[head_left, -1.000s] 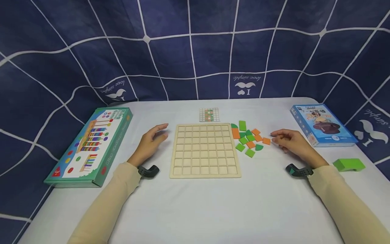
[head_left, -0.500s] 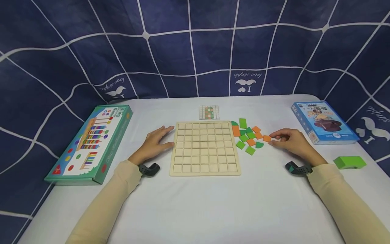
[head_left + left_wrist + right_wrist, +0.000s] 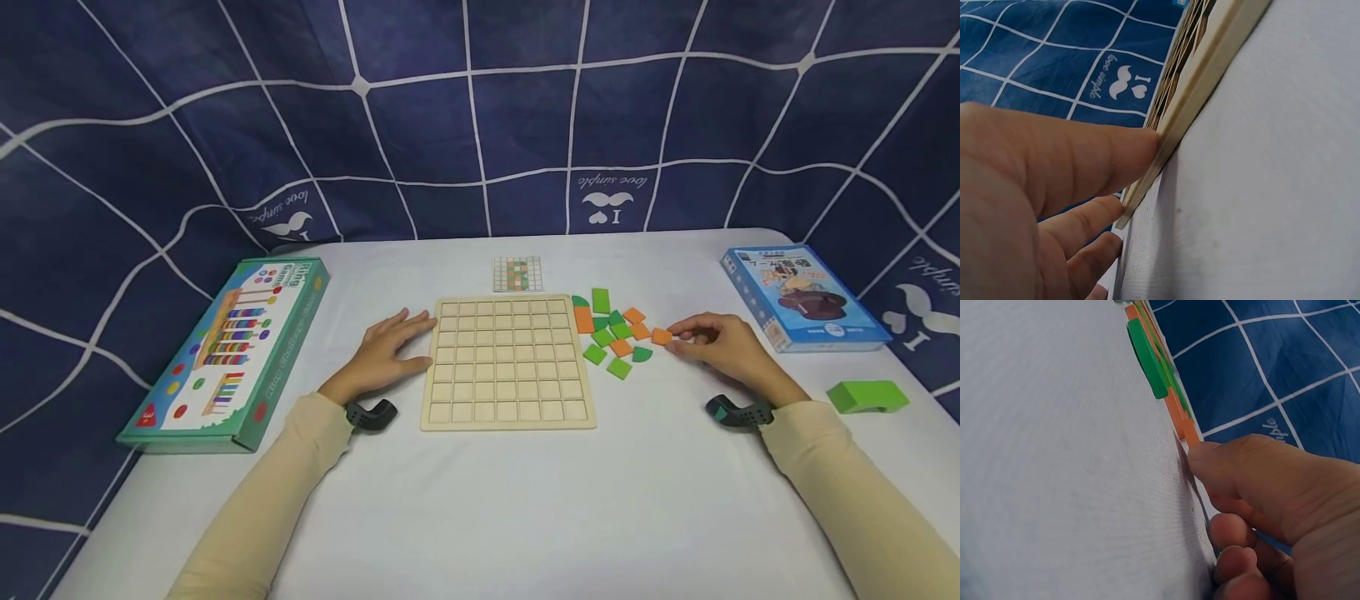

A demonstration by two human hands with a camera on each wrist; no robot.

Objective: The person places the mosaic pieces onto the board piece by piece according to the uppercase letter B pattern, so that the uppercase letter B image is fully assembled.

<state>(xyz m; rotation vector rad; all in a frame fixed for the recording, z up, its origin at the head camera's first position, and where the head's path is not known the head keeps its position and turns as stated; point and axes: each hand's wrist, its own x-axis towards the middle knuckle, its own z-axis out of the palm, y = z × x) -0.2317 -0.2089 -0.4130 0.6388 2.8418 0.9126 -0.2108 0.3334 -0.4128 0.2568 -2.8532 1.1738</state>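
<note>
A pale wooden grid board (image 3: 510, 423) lies flat on the white table. My left hand (image 3: 384, 352) has its fingers extended, with thumb and fingertips touching the board's left edge; the left wrist view shows the thumb against the rim (image 3: 1192, 94). To the right of the board, my right hand (image 3: 723, 348) pinches an orange square tile (image 3: 661, 336) between thumb and index finger. Its other fingers curl under in the right wrist view, where the tile (image 3: 1190, 433) pokes out past the thumb. Beside it lie loose green tiles (image 3: 595, 354) and orange tiles (image 3: 633, 316), including a dark green quarter-circle (image 3: 642, 355).
Behind the board lies a small pattern card (image 3: 517, 274) with a coloured grid. A green game box (image 3: 225, 350) stands at the left, a blue box (image 3: 808, 300) at the right. A green arched block (image 3: 867, 397) is near the right forearm. A navy checked cloth hangs behind.
My left hand has moved right to the board's edge, its fingers spreading. My right hand has reached the outermost orange tile and taken hold of it. The view has tilted slightly.
</note>
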